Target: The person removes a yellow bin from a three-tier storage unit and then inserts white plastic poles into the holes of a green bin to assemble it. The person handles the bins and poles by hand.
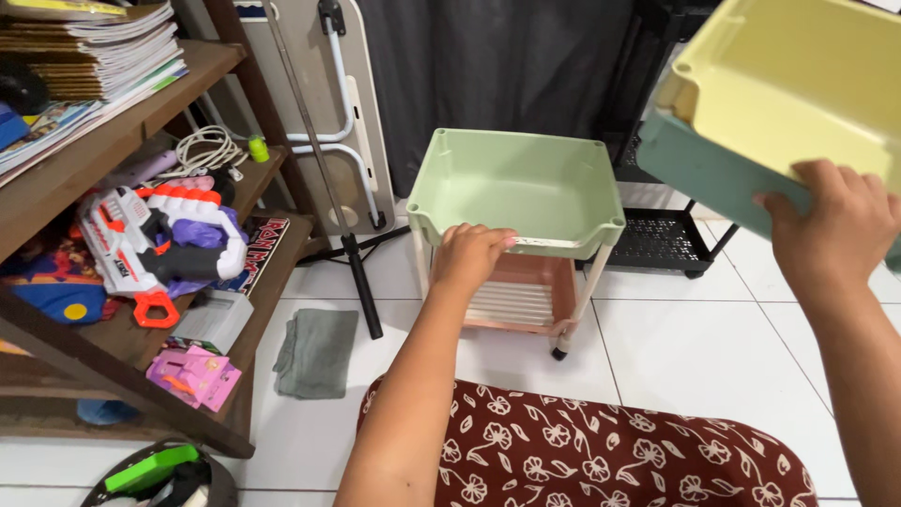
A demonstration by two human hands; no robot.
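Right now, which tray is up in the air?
The yellow tray, stacked with a teal one, held up by the right hand. The green tray and pink tray sit on the cart.

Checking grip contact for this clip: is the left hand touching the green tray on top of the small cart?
Touching. The head view shows the left hand with its fingers curled over the front rim of the green tray, no gap visible.
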